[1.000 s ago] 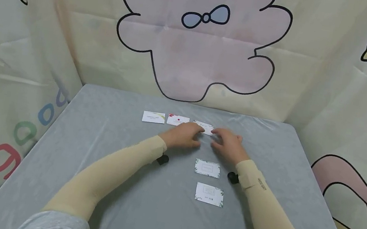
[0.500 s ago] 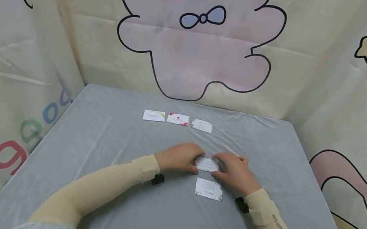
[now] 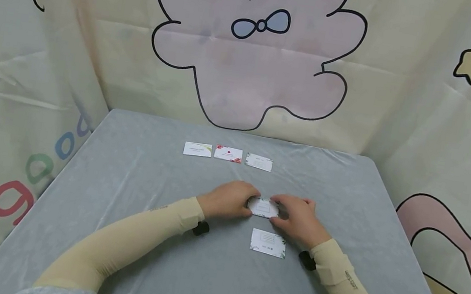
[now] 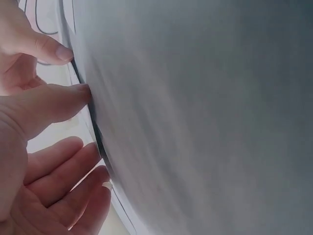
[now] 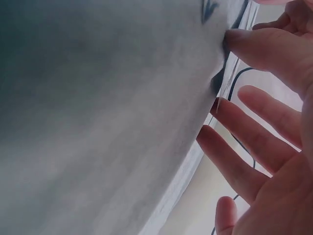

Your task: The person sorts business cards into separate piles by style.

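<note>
Both hands are at a white business card [image 3: 263, 208] with a leafy border and a printed frame. My left hand [image 3: 229, 201] pinches its left side, index finger at the far corner and thumb at the near one. On the opposite side my right hand [image 3: 300, 219] grips it the same way. In the left wrist view the left thumb [image 4: 58, 103] sits low at the cloth, the other fingers spread beyond it. The right wrist view has the right hand's fingers [image 5: 259, 139] spread likewise; the card itself barely shows there.
A second leafy card [image 3: 268, 243] lies nearer the body. Along the far side stand in a row a card with a yellow-green corner [image 3: 197, 149], a red-flowered card [image 3: 228, 154] and another leafy card [image 3: 259, 162]. Grey cloth [image 3: 180, 271] covers the table; printed curtains [image 3: 245, 82] surround it.
Both hands came back from the right-hand card of the far row to the nearer leafy card. Over the last half second that card has shifted slightly left and away, between them.
</note>
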`<state>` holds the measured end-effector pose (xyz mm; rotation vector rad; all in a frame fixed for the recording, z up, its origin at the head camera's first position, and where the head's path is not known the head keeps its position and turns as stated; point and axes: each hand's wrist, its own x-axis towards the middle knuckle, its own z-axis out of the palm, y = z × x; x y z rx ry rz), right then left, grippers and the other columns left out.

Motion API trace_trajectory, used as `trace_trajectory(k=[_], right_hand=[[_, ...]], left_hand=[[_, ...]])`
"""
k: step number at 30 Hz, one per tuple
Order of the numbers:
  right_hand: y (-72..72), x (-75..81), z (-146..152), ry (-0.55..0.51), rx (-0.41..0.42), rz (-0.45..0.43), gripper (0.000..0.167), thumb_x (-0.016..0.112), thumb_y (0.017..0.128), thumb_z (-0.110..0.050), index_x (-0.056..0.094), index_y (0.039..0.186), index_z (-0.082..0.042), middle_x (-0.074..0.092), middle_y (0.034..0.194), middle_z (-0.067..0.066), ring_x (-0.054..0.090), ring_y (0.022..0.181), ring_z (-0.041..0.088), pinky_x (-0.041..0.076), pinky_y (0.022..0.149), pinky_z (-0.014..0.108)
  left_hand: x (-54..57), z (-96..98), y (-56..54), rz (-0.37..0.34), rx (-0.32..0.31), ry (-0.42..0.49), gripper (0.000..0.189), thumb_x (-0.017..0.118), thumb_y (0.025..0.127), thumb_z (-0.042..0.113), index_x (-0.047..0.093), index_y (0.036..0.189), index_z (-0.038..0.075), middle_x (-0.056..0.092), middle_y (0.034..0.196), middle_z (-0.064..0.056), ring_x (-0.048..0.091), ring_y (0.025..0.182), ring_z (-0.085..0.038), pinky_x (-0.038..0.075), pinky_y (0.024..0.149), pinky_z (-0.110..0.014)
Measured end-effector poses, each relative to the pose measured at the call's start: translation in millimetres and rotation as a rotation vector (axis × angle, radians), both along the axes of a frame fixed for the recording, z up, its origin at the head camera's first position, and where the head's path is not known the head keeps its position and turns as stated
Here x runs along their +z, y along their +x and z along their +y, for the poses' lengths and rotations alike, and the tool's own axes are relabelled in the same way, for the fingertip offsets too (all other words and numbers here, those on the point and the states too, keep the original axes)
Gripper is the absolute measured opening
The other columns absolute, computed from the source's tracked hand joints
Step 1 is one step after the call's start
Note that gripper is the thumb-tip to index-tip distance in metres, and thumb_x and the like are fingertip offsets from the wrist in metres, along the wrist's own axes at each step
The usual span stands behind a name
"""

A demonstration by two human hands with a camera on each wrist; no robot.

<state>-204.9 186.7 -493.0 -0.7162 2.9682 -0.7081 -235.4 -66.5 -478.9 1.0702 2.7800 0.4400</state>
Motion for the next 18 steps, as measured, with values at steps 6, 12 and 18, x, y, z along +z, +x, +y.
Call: trace_trajectory(k=[6, 12, 18], right_hand=[[-25.1, -1.1, -9.2, -0.007, -0.013, 0.008, 0.054, 0.087, 0.092, -0.022, 0.068, 0.141, -0.012, 0.074, 0.139, 0.006, 0.069, 0.130, 0.027, 0.026, 0.102, 0.056], [-59.5, 5.7, -18.9, 0.009, -0.050, 0.024, 0.052, 0.085, 0.094, -0.023, 0.067, 0.141, -0.010, 0.074, 0.138, 0.011, 0.072, 0.121, 0.029, 0.030, 0.100, 0.059], [-99.2, 13.4, -29.3, 0.062, -0.067, -0.004, 0.050, 0.083, 0.096, -0.026, 0.067, 0.141, -0.011, 0.073, 0.138, 0.013, 0.072, 0.120, 0.031, 0.031, 0.097, 0.059]], left_hand=[[-0.2, -6.7, -22.4, 0.004, 0.036, -0.015, 0.054, 0.079, 0.099, 0.027, 0.063, 0.148, 0.009, 0.070, 0.143, -0.004, 0.066, 0.129, -0.018, 0.054, 0.113, -0.037], [1.4, -7.4, -61.4, 0.054, 0.055, -0.032, 0.053, 0.079, 0.099, 0.025, 0.063, 0.148, 0.010, 0.070, 0.141, -0.005, 0.067, 0.124, -0.018, 0.056, 0.108, -0.038], [8.3, -10.1, -96.9, 0.080, 0.112, -0.066, 0.054, 0.079, 0.099, 0.026, 0.064, 0.149, 0.014, 0.070, 0.144, -0.003, 0.063, 0.135, -0.023, 0.056, 0.109, -0.041]])
